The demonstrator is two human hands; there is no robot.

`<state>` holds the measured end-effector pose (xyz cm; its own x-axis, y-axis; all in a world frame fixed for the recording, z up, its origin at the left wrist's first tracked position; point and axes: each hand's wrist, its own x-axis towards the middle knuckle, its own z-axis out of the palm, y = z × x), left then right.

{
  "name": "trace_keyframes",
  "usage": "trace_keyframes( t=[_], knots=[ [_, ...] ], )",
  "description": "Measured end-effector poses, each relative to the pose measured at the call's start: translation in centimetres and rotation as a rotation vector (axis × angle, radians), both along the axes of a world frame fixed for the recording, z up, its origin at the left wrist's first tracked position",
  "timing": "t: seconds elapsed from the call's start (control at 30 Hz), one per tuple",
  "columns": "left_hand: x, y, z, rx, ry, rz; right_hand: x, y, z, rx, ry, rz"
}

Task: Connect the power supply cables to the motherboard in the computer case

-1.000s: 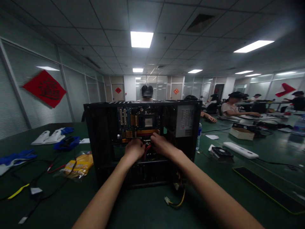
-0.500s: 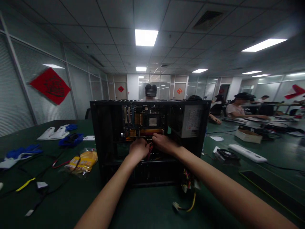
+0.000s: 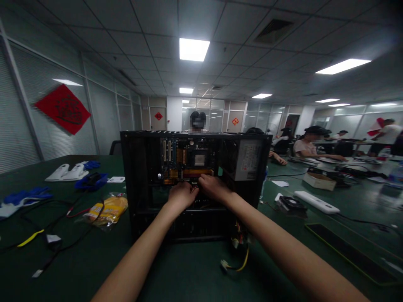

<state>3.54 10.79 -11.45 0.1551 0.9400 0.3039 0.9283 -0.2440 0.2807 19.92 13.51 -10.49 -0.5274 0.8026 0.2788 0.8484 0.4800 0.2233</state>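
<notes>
An open black computer case point(image 3: 195, 212) stands on the table in front of me, its inside facing me. The motherboard point(image 3: 176, 157) is mounted in it, with the power supply point(image 3: 247, 159) at upper right. Both hands reach in at the motherboard's lower edge. My left hand point(image 3: 182, 195) is closed, fingertips together near small reddish wires. Just right of it, my right hand point(image 3: 214, 187) is also closed, its fingers against the board's edge below the orange and red memory slots point(image 3: 198, 172). What either hand pinches is hidden. A bundle of power cables point(image 3: 237, 239) hangs out at lower right.
On the green table point(image 3: 189, 272), a yellow packet point(image 3: 108, 209), gloves point(image 3: 27, 197) and loose cables lie left. Rightward are a fan point(image 3: 291, 204), a white power strip point(image 3: 316, 202), a black mat point(image 3: 349, 251) and a box point(image 3: 319, 180). Other people sit beyond.
The view has shifted slightly, so the things on the right sit further left. Both hands stay at the board's lower edge, and the red wires by my left hand show less.
</notes>
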Motion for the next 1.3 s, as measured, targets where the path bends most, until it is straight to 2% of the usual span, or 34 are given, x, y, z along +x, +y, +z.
trace_keyframes(
  t=[0.13, 0.23, 0.37, 0.57, 0.83, 1.3],
  knots=[
    [0.0, -0.8, 0.1, 0.057, 0.046, 0.019, 0.6, -0.4, -0.7, -0.084, 0.027, -0.092],
    [-0.1, -0.9, 0.1, 0.007, 0.075, 0.001, 1.3, -0.5, -1.3, -0.197, 0.013, -0.126],
    [-0.1, -0.4, 0.0, -0.076, 0.085, -0.052, 1.7, -0.7, -1.6, -0.236, 0.054, -0.072],
    [0.1, 0.1, 0.1, -0.089, 0.083, -0.128, 1.9, -0.5, -1.7, -0.257, 0.107, -0.035],
    [0.0, 1.0, 0.0, -0.143, 0.057, -0.197, 2.0, -0.2, -1.4, -0.378, 0.085, 0.003],
    [0.0, 0.9, -0.1, -0.118, 0.064, -0.191, 1.9, -1.1, -0.6, -0.433, 0.063, -0.003]
  ],
)
